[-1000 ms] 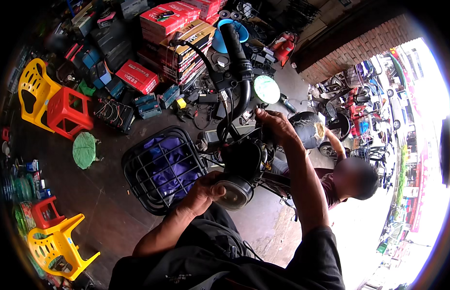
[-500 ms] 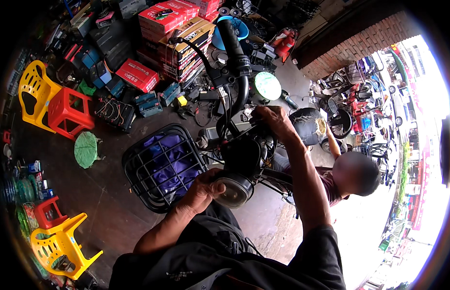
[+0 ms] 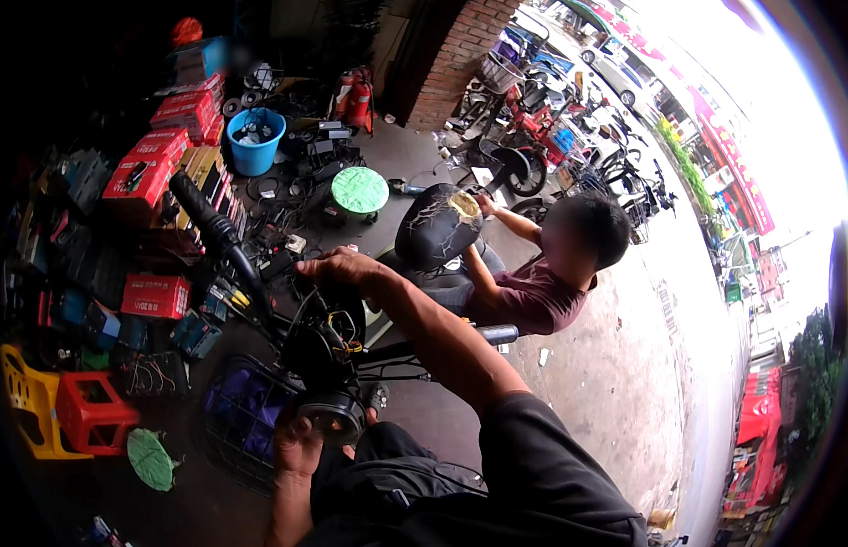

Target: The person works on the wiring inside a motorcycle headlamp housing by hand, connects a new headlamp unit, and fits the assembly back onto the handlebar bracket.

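In front of me stands an electric bike's front end, its black front housing (image 3: 325,319) open with coloured wires (image 3: 346,339) showing. My left hand (image 3: 292,447) is closed on the edge of the round headlight (image 3: 331,421) at the housing's lower end. Over the upper edge of the housing bend the fingers of my right hand (image 3: 344,266); their tips are partly hidden. A black handlebar grip (image 3: 200,208) sticks up at the left, and the other grip (image 3: 497,335) shows beyond my right forearm. Below the bars hangs a black wire basket (image 3: 225,428) with purple cloth (image 3: 251,410) in it.
A co-worker (image 3: 533,301) holds a torn black bike seat (image 3: 437,228) just beyond. Around stand a green-topped stool (image 3: 360,190), a blue bucket (image 3: 256,150), red boxes (image 3: 156,296), a red stool (image 3: 91,410) and a yellow chair (image 3: 27,401). Parked bikes (image 3: 533,137) line the doorway.
My view has swung to the right, so the bike sits further left in it. Both hands stay at the housing and headlight. The co-worker and the torn seat show more fully.
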